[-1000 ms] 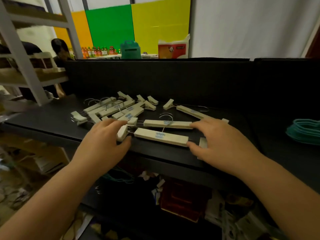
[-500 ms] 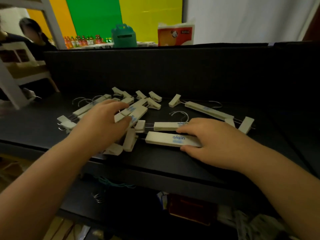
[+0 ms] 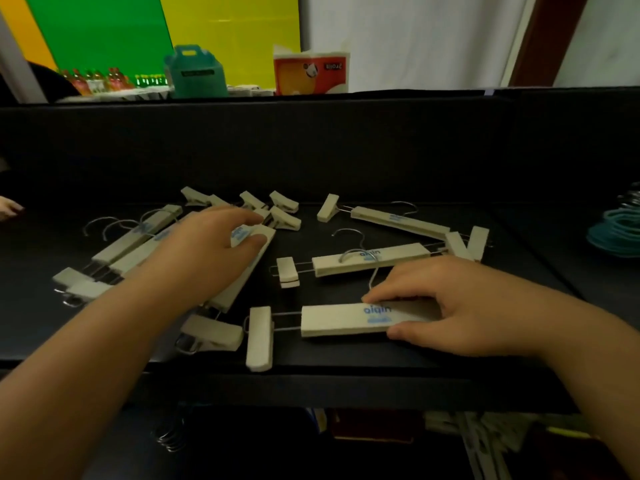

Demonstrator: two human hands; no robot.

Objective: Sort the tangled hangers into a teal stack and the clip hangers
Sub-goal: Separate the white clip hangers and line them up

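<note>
The right hand (image 3: pixel 460 306) has its grip closed on the body of the nearest clip hanger (image 3: pixel 346 319), fingers curled over the far edge and thumb pressed to the near edge. That hanger lies flat close to the front edge of the black tabletop (image 3: pixel 346 358), long axis running left to right, its free clip (image 3: pixel 259 337) at the left end; the right end is hidden under the hand. The left hand (image 3: pixel 214 251) rests with fingers fairly straight across a diagonal clip hanger (image 3: pixel 242 271) at the edge of the left pile (image 3: pixel 131 244), its grip pressing rather than closed. The teal stack (image 3: pixel 616 233) sits well apart at the far right.

Judgement: the nearest hanger looks free of its neighbours. It should be lifted level, watching that its wire hook (image 3: pixel 372 277) does not snag the hanger behind (image 3: pixel 370 259), and laid parallel with the pile
</note>
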